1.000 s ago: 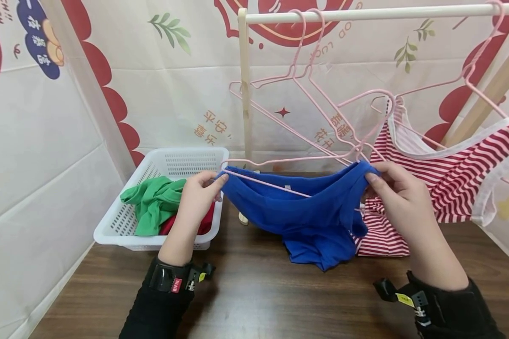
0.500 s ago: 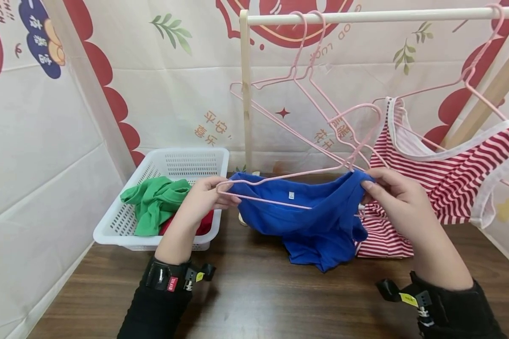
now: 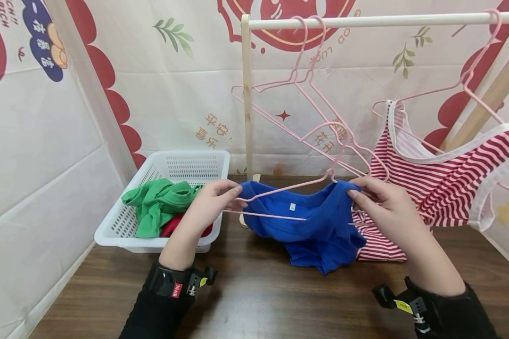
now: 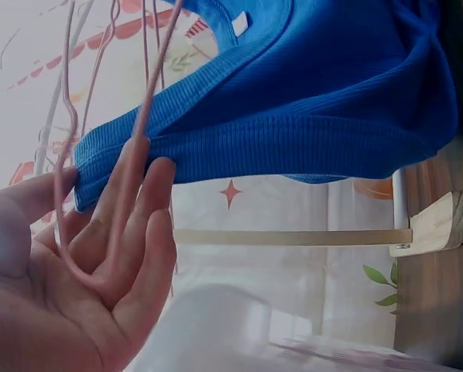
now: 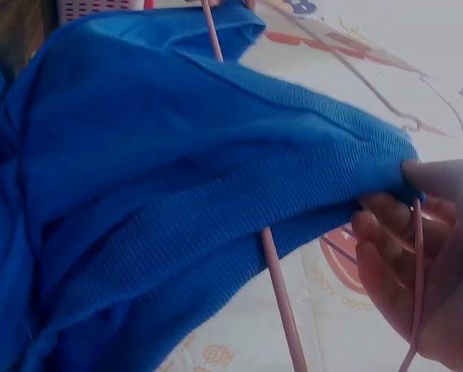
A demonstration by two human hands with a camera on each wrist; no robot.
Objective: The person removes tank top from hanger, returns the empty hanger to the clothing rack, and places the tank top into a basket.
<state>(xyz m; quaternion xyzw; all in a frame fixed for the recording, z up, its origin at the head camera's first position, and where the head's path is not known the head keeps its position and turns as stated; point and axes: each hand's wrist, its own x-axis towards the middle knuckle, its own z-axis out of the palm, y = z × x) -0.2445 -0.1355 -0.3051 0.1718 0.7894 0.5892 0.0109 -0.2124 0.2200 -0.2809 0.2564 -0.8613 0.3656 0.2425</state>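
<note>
A blue ribbed tank top [image 3: 314,240] is stretched between both hands, its lower part drooping close over the table. My left hand [image 3: 212,200] pinches one shoulder strap between thumb and fingers; in the left wrist view, one end of a pink hanger [image 4: 142,116] lies across the palm, outside that strap. My right hand [image 3: 390,207] pinches the other strap, and the hanger's opposite arm [image 5: 282,302] runs through the garment there and out past the palm. The hanger's hook [image 3: 328,123] stands up behind the neckline, where a white label [image 3: 292,206] shows.
A white perforated basket [image 3: 110,230] with green clothing [image 3: 157,202] and red clothing [image 3: 169,226] stands left. Behind is a rack with a white rail [image 3: 377,20], bearing two bare pink hangers [image 3: 299,70] and a red-and-white striped tank top [image 3: 462,179] on a hanger.
The hanger has slid left and down through the tank top, its left end going into my left palm. My hands have come closer together and lower, still holding the straps.
</note>
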